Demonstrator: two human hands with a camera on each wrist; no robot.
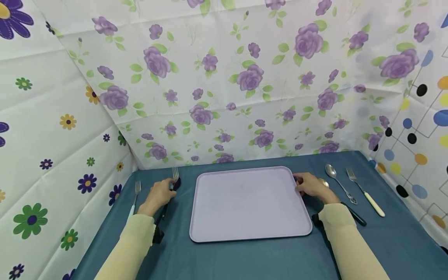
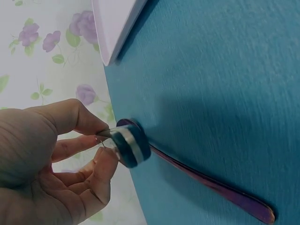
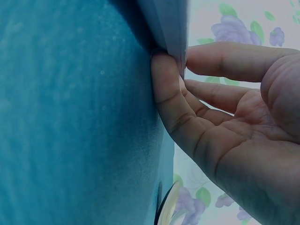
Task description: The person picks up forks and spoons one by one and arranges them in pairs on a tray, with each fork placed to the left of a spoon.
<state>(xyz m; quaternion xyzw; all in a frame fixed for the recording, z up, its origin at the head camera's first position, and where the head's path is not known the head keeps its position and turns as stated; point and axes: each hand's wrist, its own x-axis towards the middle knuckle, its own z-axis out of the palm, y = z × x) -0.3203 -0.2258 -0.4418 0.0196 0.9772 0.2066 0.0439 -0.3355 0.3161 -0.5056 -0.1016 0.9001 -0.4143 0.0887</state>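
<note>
Head view: right grip (image 1: 312,185) pinches the lavender tray (image 1: 248,206) at its edge, left grip (image 1: 159,194) pinches a fork (image 1: 175,172).

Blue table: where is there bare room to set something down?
The tray is bare, and so is the table in front of it, between the sleeves. Crowded: either side, with left hand, right hand, forks and spoons.

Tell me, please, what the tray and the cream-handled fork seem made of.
The tray: probably plastic, smooth and matte; its pale lilac colour is even, without visible grain. The fork: polished metal, perhaps steel, judging by its silvery shine, except the cream handle, which looks smooth and opaque, likely plastic, possibly painted wood.
</note>
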